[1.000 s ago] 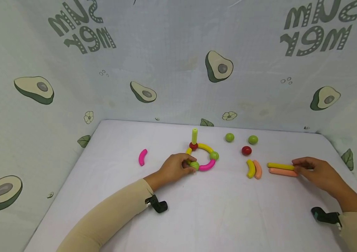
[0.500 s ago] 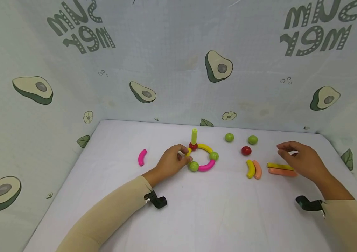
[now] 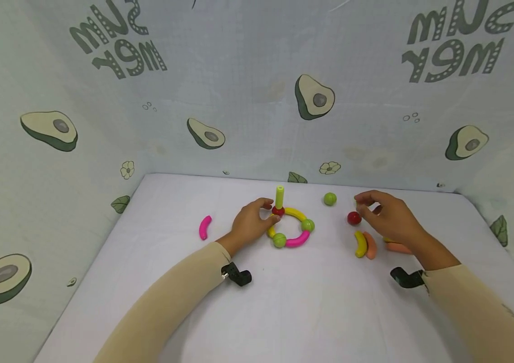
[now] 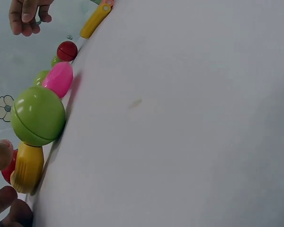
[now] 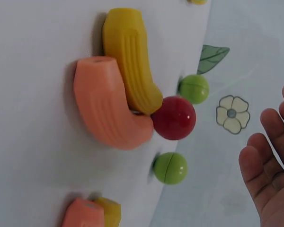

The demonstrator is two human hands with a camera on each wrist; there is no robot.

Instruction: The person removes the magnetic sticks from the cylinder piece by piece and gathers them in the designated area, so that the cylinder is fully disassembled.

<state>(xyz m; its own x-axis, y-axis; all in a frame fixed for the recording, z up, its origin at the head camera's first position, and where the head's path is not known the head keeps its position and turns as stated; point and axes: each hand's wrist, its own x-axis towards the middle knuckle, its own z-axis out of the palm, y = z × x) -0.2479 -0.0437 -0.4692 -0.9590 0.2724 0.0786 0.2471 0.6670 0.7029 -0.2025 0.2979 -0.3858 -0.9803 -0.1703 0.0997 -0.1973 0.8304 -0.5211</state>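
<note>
A ring of curved rods and balls lies on the table, with a yellow-green straight rod [image 3: 279, 196] standing upright on its red ball [image 3: 278, 211]. My left hand [image 3: 249, 224] has its thumb and index finger on either side of that ball, pinching it. Yellow curved rods [image 3: 295, 214], a pink curved rod [image 3: 298, 239] and two green balls [image 3: 279, 240] make up the rest of the ring. My right hand [image 3: 388, 216] hovers near a loose red ball [image 3: 354, 218], fingers relaxed and holding nothing. In the right wrist view its fingers [image 5: 274, 165] are apart.
A loose pink curved rod [image 3: 204, 227] lies left of the ring. Right of it are a green ball [image 3: 330, 198], a yellow curved rod [image 3: 361, 244] and an orange one [image 3: 370, 245]. An orange straight rod [image 3: 398, 248] is partly hidden by the right hand. A printed curtain rises behind.
My right hand has left the straight rods and moved left and away from me toward the loose balls. My left hand has shifted from the ring's near green ball up to its red ball.
</note>
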